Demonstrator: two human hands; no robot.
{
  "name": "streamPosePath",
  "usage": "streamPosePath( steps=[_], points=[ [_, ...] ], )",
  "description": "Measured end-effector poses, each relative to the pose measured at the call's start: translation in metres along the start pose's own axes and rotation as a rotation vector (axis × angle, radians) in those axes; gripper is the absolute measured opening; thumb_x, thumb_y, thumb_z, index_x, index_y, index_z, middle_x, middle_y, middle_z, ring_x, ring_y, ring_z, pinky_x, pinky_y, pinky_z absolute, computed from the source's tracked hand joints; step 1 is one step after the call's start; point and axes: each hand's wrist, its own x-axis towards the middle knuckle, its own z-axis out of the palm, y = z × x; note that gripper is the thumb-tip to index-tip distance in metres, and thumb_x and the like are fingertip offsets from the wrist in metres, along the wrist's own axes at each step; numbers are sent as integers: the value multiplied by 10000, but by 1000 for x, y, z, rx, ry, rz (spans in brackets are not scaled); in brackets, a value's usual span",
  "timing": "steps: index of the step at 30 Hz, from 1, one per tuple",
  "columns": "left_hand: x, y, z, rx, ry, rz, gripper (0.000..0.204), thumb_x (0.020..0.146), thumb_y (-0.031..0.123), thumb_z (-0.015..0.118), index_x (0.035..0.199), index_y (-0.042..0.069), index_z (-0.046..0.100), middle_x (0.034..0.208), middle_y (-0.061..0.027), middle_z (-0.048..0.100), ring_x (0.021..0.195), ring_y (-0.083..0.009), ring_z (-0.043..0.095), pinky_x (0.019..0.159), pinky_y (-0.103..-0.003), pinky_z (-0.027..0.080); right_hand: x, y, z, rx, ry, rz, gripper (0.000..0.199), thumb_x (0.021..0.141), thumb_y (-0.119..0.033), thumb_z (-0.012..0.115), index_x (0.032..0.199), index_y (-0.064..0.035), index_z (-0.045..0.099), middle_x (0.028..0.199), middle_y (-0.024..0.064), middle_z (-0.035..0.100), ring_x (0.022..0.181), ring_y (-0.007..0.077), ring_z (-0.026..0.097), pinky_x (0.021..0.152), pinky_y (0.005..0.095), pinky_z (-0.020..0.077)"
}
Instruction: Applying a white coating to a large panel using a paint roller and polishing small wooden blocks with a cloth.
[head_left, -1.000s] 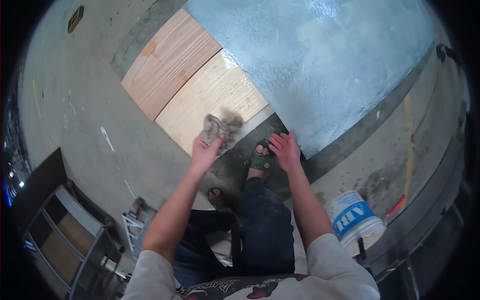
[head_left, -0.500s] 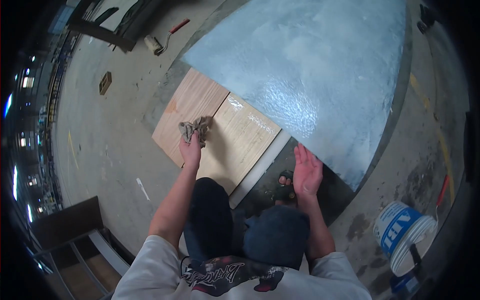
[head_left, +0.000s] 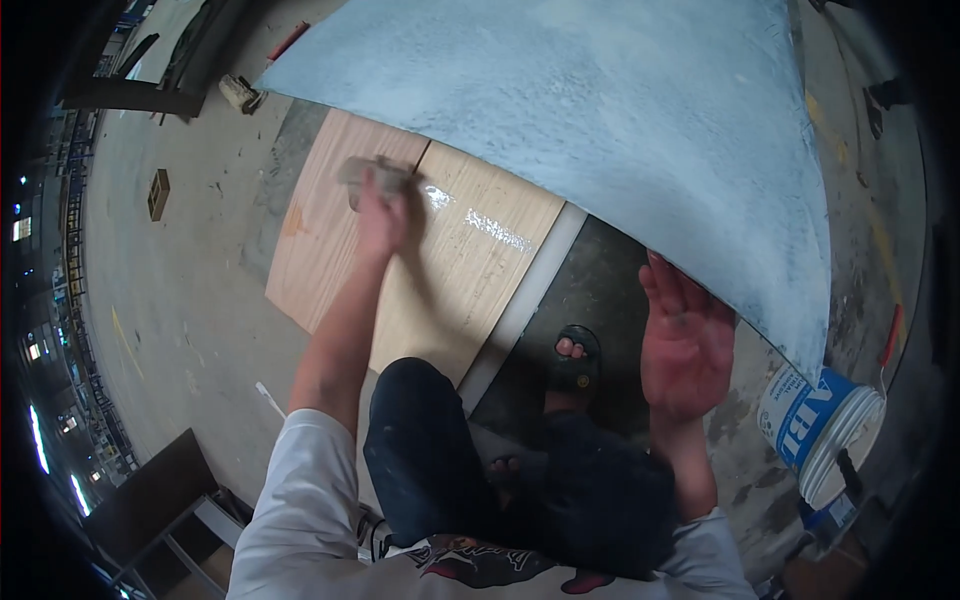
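Observation:
My left hand (head_left: 380, 218) is closed on a crumpled brownish rag (head_left: 372, 178), blurred by motion. The rag is over the pinkish wood-grain board (head_left: 318, 215), near its seam with a paler wood-grain board (head_left: 490, 265) that has shiny wet patches. A large pale-blue sheet (head_left: 560, 90) with a cloudy, wet-looking surface stretches across the top, its near edge raised. Under that edge, my right hand (head_left: 688, 345) is palm up with straight fingers, fingertips at the sheet and partly hidden by it.
A white strip (head_left: 525, 300) borders the pale board. At right stands a blue-and-white bucket (head_left: 815, 420), beneath the sheet's corner; a red handle (head_left: 892, 335) is beside it. A paint roller (head_left: 240, 93) and a small wooden block (head_left: 158, 195) lie left. My sandalled foot (head_left: 575, 360) is between the hands.
The sheet's near edge has risen and its corner now overlaps the bucket. My right hand has moved right and closer to view. The rag has moved up the boards. The view has shifted.

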Motion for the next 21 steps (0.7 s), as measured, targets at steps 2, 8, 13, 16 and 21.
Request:
streamPosePath(
  steps=[2, 8, 13, 16, 21],
  points=[
    [-29, 39, 38, 89, -74, 125, 607, 877, 212, 601, 1438, 26, 461, 1486, -373, 348, 1355, -556, 349, 1148, -589, 279, -1, 1, -9, -57, -28, 4, 592, 971, -215, 428, 1513, 9, 347, 1497, 243, 469, 1422, 451, 392, 1180, 533, 267],
    [-53, 87, 33, -105, -267, 278, 660, 781, 115, 623, 1393, -67, 454, 1536, -362, 261, 1401, -564, 264, 1204, -613, 189, 1, 0, -7, -85, -98, -59, 582, 986, -249, 395, 1485, 50, 370, 1485, 267, 472, 1413, 448, 407, 1182, 529, 261],
    [-127, 205, 44, -82, -537, 643, 698, 742, 178, 693, 1385, -22, 507, 1524, -240, 381, 1420, -454, 323, 1221, -505, 236, -3, -14, 5, -81, 66, 25, 570, 982, -245, 387, 1456, 70, 391, 1473, 304, 461, 1415, 441, 403, 1179, 506, 276],
    [-166, 195, 54, -109, -473, 745, 628, 760, 170, 701, 1347, 3, 552, 1392, -201, 538, 1339, -370, 462, 1150, -421, 363, -3, -7, 22, -32, 110, 58, 577, 979, -238, 390, 1465, 73, 370, 1484, 305, 444, 1426, 443, 384, 1180, 508, 280],
    [-117, 248, -34, -703, -361, 59, 473, 756, 40, 643, 1228, 18, 621, 1094, -189, 651, 1096, -343, 606, 935, -424, 501, -5, -16, 18, -26, 129, 51, 608, 975, -233, 408, 1490, 75, 310, 1488, 307, 434, 1436, 456, 361, 1179, 514, 282]
  ],
)
